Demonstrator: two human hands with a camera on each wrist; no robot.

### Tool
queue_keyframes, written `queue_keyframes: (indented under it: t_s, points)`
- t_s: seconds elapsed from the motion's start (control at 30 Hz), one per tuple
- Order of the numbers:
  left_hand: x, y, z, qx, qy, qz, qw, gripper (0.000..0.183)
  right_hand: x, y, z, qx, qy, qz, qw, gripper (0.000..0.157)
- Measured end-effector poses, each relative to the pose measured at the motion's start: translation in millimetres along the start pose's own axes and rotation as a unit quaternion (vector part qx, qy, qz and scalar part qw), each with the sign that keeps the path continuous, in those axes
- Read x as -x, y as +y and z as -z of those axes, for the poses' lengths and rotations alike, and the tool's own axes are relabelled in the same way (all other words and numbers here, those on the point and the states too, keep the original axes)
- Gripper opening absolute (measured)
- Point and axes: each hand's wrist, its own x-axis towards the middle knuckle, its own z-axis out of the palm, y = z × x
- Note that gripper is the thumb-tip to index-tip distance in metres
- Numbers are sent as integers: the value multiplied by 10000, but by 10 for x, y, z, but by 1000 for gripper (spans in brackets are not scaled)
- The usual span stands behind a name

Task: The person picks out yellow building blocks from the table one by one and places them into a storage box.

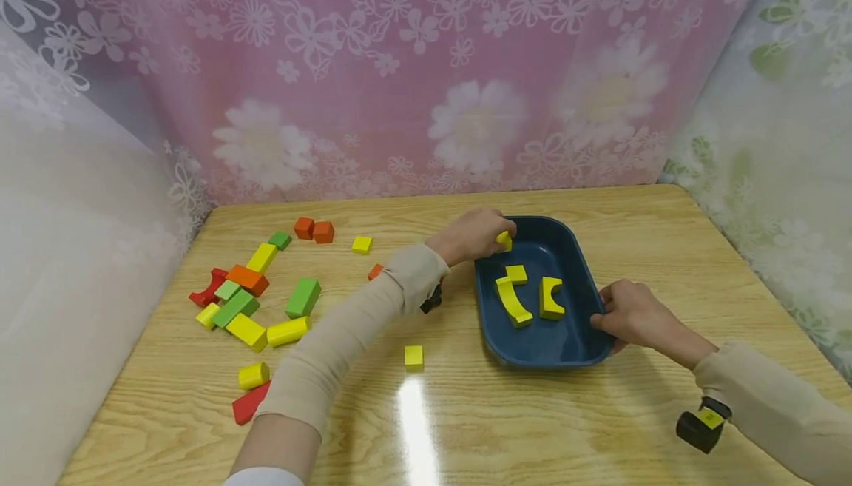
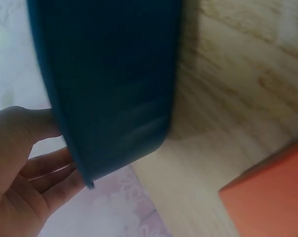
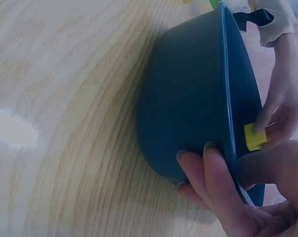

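My left hand (image 1: 475,236) pinches a small yellow block (image 1: 504,240) over the far left rim of a dark blue tray (image 1: 489,342). In the right wrist view the same yellow block (image 3: 254,137) shows between thumb and fingers. With thumb inside and fingers outside, my right hand (image 1: 632,314) grips the tray's right rim. Inside the tray lie a yellow curved block (image 1: 512,302), a small yellow square block (image 1: 515,274) and a yellow notched block (image 1: 550,298). The left wrist view shows the tray's outer wall (image 2: 114,89) beside the hand, but not the held block.
Left of the tray, a yellow square block (image 1: 413,357) and another yellow block (image 1: 362,245) lie on the wooden table (image 1: 452,427). Farther left is a loose group of green (image 1: 303,297), yellow, red and orange blocks. Two orange-red cubes (image 1: 323,232) stand behind it. A pink flowered curtain (image 1: 399,101) hangs behind.
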Motion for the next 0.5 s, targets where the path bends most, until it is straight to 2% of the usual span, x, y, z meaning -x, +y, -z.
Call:
queue_keyframes:
  t_s: [0.37, 0.5]
  points:
    - [-73, 36, -183, 308, -402, 115, 9986, 26, 1, -1, -5, 14, 15, 106, 9999, 26]
    - [-87, 54, -218, 256, -385, 93, 9989, 24, 0, 9, -7, -23, 3, 57, 10000, 28]
